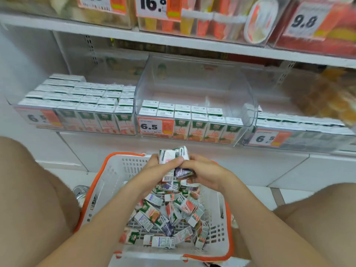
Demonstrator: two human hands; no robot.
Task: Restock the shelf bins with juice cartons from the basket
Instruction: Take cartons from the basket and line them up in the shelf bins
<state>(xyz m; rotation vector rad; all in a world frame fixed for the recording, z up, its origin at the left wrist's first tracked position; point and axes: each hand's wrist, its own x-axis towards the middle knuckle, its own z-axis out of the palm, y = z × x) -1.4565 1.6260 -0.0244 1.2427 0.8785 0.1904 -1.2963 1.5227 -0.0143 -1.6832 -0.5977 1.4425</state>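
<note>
While clutching a few juice cartons [173, 157] between left hand [161, 166] and right hand [204, 174], hovering above the white basket [107, 182] of loose cartons, below the half-filled middle shelf bin [248, 114].

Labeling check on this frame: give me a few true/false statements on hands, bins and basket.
1. Both hands hold cartons above the basket. True: left hand and right hand grip a small bunch of cartons.
2. The middle bin is full. False: only its front rows are filled.
3. The left bin is nearly full. True.
4. The basket is empty. False: loose cartons lie in it.
5. The middle bin's price tag reads 9.8. False: 6.5.
</note>
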